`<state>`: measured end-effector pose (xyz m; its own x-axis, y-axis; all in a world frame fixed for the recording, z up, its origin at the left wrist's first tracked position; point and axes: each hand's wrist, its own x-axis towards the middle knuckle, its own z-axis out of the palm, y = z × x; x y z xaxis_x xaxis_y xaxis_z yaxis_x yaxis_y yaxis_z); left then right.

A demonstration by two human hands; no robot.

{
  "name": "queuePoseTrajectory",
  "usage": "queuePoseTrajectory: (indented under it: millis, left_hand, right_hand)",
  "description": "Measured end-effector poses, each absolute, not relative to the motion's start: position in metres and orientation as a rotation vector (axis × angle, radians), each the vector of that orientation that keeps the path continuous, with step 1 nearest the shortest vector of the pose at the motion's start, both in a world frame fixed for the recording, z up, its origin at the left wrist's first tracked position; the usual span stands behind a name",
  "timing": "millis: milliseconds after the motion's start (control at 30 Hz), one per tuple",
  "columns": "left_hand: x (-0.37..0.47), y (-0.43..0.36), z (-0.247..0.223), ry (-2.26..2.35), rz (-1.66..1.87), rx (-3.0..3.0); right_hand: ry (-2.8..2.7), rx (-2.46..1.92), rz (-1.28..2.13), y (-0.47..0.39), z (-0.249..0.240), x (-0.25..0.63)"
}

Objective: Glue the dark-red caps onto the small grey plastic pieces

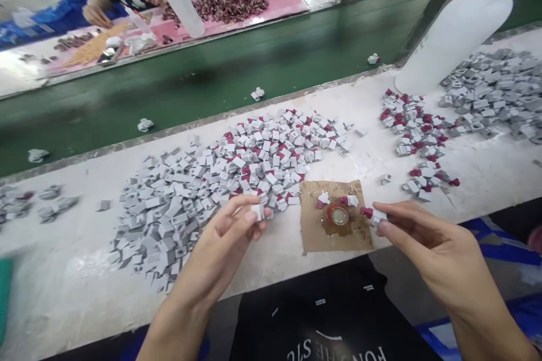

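Between thumb and fingers, my left hand pinches a small grey plastic part at the near edge of a large pile of grey and dark red parts. My right hand pinches another grey part with a dark red end, just right of a brown cardboard square. On the cardboard, wet in places, is a small round red-rimmed cap with liquid in it. Two grey and red pieces lie beside the cap.
A green conveyor belt carries a few scattered parts. A large white bottle stands at the right, near more piles. Across the belt, a person's hands are by a pink mat. A green tray edge shows at left.
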<state>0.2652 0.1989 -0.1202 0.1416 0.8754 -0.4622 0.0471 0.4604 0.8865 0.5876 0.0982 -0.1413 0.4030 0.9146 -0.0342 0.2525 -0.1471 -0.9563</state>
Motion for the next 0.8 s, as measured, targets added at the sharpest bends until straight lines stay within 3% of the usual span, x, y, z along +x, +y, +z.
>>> queuePoseTrajectory:
  millis: [200,600,800]
  left_hand:
    - [0.258,0.159,-0.145,1.611,0.57,1.583]
    - [0.257,0.145,-0.152,1.623,0.467,1.744]
    - [0.263,0.143,-0.149,1.531,0.599,1.78]
  right_hand:
    - [-1.103,-1.611,0.878,0.094,-0.14,0.575]
    - [-1.163,-1.596,0.807,0.1,-0.146,0.56]
    - [-1.22,-1.617,0.793,0.1,-0.143,0.564]
